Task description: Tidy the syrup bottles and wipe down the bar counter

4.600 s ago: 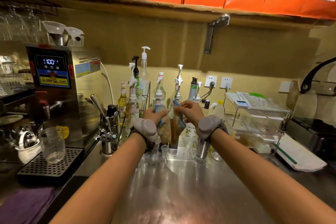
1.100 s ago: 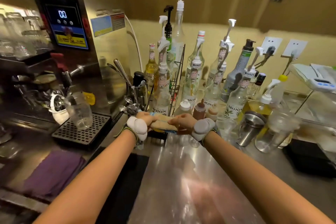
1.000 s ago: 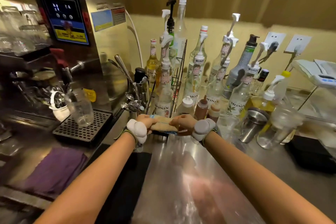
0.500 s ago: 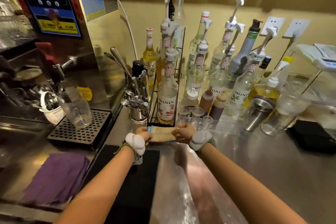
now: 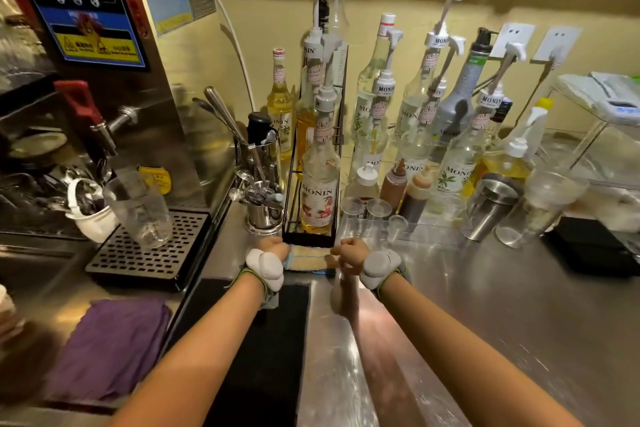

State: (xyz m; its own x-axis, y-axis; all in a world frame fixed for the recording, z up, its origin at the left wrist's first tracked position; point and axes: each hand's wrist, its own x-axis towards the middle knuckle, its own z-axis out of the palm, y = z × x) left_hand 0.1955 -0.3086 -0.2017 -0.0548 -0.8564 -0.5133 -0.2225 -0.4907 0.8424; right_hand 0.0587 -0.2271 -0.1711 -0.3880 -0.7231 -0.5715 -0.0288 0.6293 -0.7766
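Head view, starting at your far left: a folded purple cloth [image 5: 107, 347] lies on the steel surface [image 5: 502, 322], in front of a black perforated drip tray [image 5: 149, 253] that carries a clear plastic measuring cup [image 5: 138, 208]. Behind the tray rises a stainless hot-water dispenser [image 5: 114, 55], its display reading 100. Just right of the tray, a steel cup packed with bar spoons [image 5: 263, 208] stands beside a black wire rack [image 5: 311, 163] holding a row of syrup bottles; the front one is a clear Monin bottle with a white pump [image 5: 320, 184].

Directly in front of that rack, your left hand [image 5: 273, 248] is curled tight around the left end of a rolled beige cloth with blue edging [image 5: 310, 258]. Your right hand [image 5: 349, 253] is fisted around its right end, so the cloth runs stretched between both hands, low over the surface at the edge of a dark rectangular opening [image 5: 266, 340]. You wear a grey padded device on each wrist.

Right of the rack, a cluster of clear Monin pump bottles [image 5: 415, 121] stands against the yellow wall, with a grey bottle [image 5: 457, 104] among them. In front of these are two brown squeeze bottles [image 5: 405, 191] and several small clear shot cups [image 5: 377, 211]. Further right sit a steel shaker tin [image 5: 488, 208] and a clear plastic tumbler [image 5: 540, 208], side by side.
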